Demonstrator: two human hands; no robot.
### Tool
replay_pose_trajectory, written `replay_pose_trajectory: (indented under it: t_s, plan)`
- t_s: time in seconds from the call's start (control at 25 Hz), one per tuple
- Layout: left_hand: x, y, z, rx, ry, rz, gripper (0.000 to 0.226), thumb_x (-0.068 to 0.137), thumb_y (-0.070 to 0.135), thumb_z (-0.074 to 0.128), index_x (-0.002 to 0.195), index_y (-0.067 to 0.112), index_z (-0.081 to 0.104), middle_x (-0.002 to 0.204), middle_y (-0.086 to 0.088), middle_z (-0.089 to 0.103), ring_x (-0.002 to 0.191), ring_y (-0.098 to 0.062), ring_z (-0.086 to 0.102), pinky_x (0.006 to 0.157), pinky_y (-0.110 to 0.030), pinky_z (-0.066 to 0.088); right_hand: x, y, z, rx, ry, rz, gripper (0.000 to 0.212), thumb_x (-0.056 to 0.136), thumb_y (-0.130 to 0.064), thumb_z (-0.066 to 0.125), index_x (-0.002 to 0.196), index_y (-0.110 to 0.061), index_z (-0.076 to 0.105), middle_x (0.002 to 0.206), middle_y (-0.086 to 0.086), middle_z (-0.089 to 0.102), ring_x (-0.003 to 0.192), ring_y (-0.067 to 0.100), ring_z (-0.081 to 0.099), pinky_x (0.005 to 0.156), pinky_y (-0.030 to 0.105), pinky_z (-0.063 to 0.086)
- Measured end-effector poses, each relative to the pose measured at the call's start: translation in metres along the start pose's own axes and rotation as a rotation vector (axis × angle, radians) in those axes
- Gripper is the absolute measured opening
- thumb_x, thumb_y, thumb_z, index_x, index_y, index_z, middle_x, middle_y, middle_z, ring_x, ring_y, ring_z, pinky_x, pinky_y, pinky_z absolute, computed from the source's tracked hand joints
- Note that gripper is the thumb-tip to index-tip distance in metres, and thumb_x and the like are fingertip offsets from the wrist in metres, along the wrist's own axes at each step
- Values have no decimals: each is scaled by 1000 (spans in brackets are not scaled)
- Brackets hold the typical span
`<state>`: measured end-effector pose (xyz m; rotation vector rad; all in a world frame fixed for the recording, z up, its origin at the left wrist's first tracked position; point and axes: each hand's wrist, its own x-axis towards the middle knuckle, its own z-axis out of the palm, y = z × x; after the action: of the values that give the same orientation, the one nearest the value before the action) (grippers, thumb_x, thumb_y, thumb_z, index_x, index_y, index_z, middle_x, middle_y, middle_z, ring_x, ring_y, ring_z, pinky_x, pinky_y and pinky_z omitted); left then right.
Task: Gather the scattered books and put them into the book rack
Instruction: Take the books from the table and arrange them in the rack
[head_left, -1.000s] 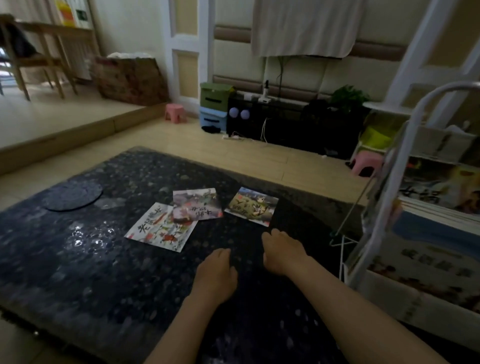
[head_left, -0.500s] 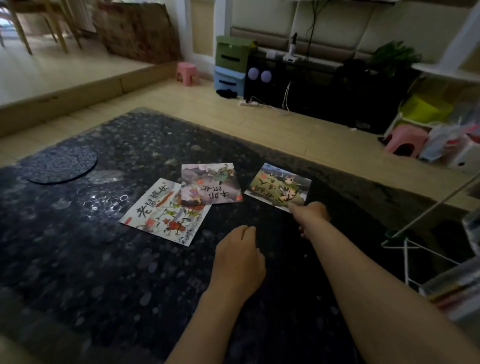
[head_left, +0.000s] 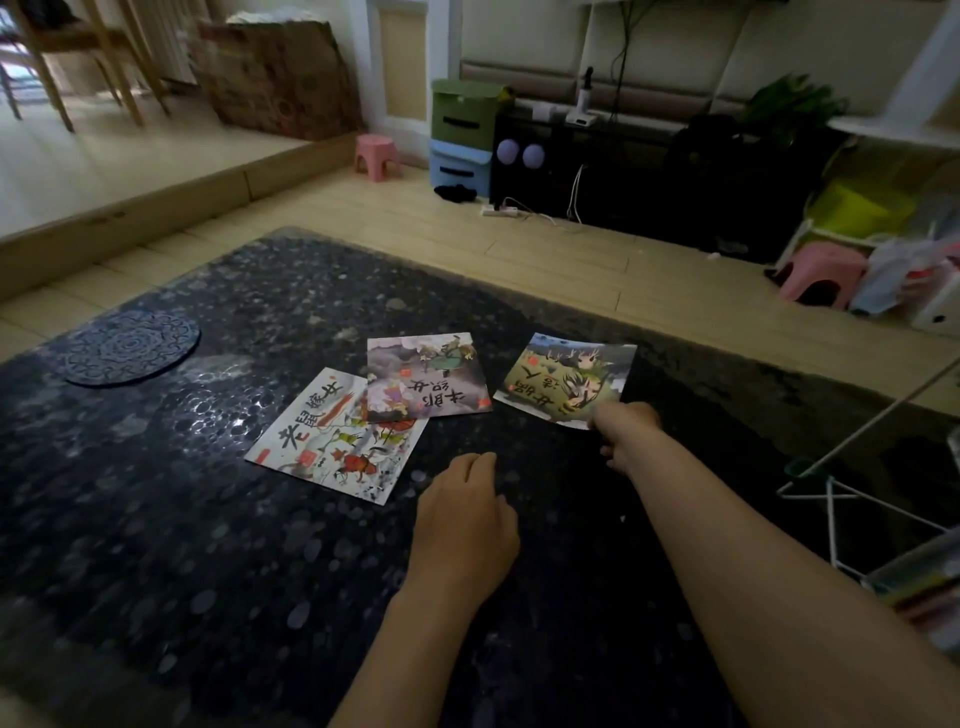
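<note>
Three thin picture books lie on the dark speckled table (head_left: 156, 519). A white book with red figures (head_left: 332, 436) is leftmost, and a grey-purple book (head_left: 426, 376) overlaps its far corner. A green book (head_left: 566, 376) lies apart to the right. My right hand (head_left: 626, 434) pinches the near right corner of the green book. My left hand (head_left: 465, 525) rests flat on the table, near the white book, holding nothing. The white wire book rack (head_left: 852, 483) shows only partly at the right edge.
A round dark coaster (head_left: 132, 348) sits at the table's left. Beyond the table are a wooden floor, two pink stools (head_left: 823, 273), green and blue boxes (head_left: 462, 135), a black cabinet and a raised wooden step at the left.
My right hand reached forward from beside the left hand to the green book and took its near corner. The view swung left and down, so most of the rack left the frame.
</note>
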<state>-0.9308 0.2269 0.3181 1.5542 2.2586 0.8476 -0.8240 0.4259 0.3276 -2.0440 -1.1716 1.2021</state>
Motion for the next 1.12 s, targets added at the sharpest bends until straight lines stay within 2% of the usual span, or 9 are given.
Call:
replay_pose_trajectory:
  t_s: [0.16, 0.28, 0.44, 0.6, 0.68, 0.76, 0.88, 1.0, 1.12]
  plan:
    - [1, 1, -3, -42, 32, 12, 51, 96, 23, 47, 146, 15, 39, 145, 0, 43, 130, -17, 43, 107, -33, 37, -15, -2, -19, 335, -34, -46, 11, 94, -12, 49, 104, -11, 54, 97, 11, 62, 81, 28, 67, 60, 36, 57]
    - [1, 1, -4, -67, 50, 24, 51, 96, 22, 48, 146, 15, 39, 145, 0, 42, 129, -18, 43, 107, -36, 38, -32, -19, -34, 335, 130, -336, 6, 99, -13, 43, 102, -15, 48, 90, 3, 53, 79, 19, 55, 59, 28, 46]
    - [3, 0, -5, -139, 151, 55, 53, 93, 17, 51, 145, 14, 40, 141, -3, 45, 126, -20, 46, 104, -38, 42, -65, -61, -54, 23, 145, -885, 25, 103, -10, 42, 126, -14, 53, 115, 2, 58, 100, 15, 54, 70, 21, 40]
    - [5, 2, -16, -249, 369, 80, 64, 87, 9, 58, 145, 12, 32, 140, -9, 41, 129, -24, 42, 105, -38, 42, -104, -83, -51, -508, -45, -1300, 40, 98, -14, 56, 136, -19, 48, 115, 8, 65, 101, 23, 62, 82, 34, 53]
    - [5, 3, -23, -291, 433, 78, 75, 87, 10, 61, 150, 16, 22, 150, -9, 33, 140, -24, 32, 112, -40, 35, -122, -81, -39, -726, -204, -1350, 34, 100, -22, 55, 132, -26, 46, 106, 4, 67, 89, 20, 64, 77, 38, 57]
    - [4, 3, -29, -373, 425, 92, 83, 89, 10, 60, 154, 25, 11, 156, -3, 27, 144, -17, 27, 112, -32, 34, -132, -71, -26, -843, -328, -1407, 24, 99, -26, 57, 122, -26, 50, 101, 2, 68, 84, 19, 63, 74, 41, 57]
    - [2, 4, -34, -455, 330, 139, 86, 92, 5, 54, 153, 43, 6, 144, 7, 39, 119, -6, 46, 83, -9, 42, -139, -64, -24, -822, -426, -1445, 15, 95, -26, 64, 106, -23, 55, 95, -1, 66, 80, 16, 61, 73, 40, 56]
    - [2, 5, -32, -379, 307, 188, 85, 92, -2, 49, 148, 50, 12, 128, 2, 51, 95, -4, 47, 73, -12, 39, -139, -61, -38, -1000, -453, -1365, 13, 92, -31, 67, 98, -26, 56, 89, -9, 62, 80, 11, 59, 75, 39, 54]
    - [1, 6, -33, -362, 316, 182, 79, 91, -4, 48, 149, 44, 23, 124, 0, 52, 94, -5, 48, 74, -20, 45, -133, -60, -60, -1251, -391, -1178, 16, 91, -38, 65, 103, -29, 58, 98, -8, 63, 90, 14, 60, 79, 42, 55]
